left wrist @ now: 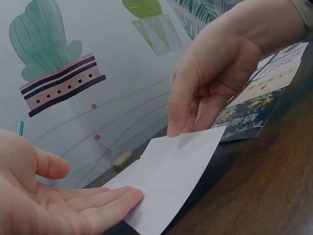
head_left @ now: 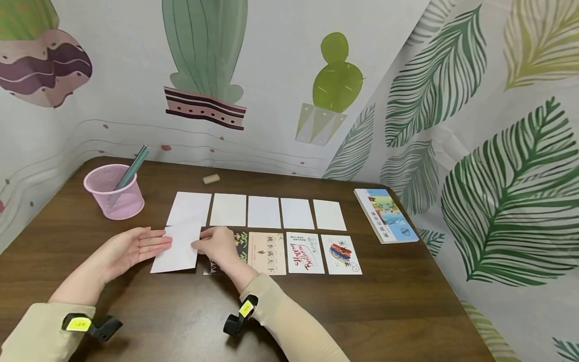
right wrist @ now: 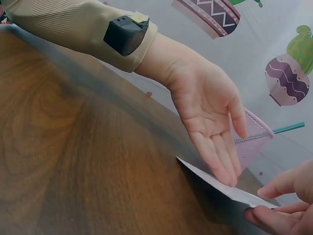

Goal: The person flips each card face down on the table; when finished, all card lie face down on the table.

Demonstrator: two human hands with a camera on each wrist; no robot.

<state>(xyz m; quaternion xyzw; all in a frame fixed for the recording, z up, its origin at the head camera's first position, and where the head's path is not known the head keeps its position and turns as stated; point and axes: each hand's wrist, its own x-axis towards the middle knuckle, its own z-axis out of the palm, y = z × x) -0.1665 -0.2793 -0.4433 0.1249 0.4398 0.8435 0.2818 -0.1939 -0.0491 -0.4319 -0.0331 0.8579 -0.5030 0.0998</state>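
Right hand [head_left: 220,246] pinches the blank card [head_left: 177,249] at its 3 o'clock edge; left hand [head_left: 128,247], palm up and fingers straight, supports the 9 o'clock edge. Card sits tilted at the near row's left end on the desk [head_left: 371,306]. Best keep the pinch light and lower it square beside the dark printed card [head_left: 238,241], below the far blank row [head_left: 264,211].

Pink mesh cup [head_left: 114,191] at the table's [head_left: 389,301] left back corner — illustrated book [head_left: 386,214] along the right edge, small eraser [head_left: 211,178] near the back.
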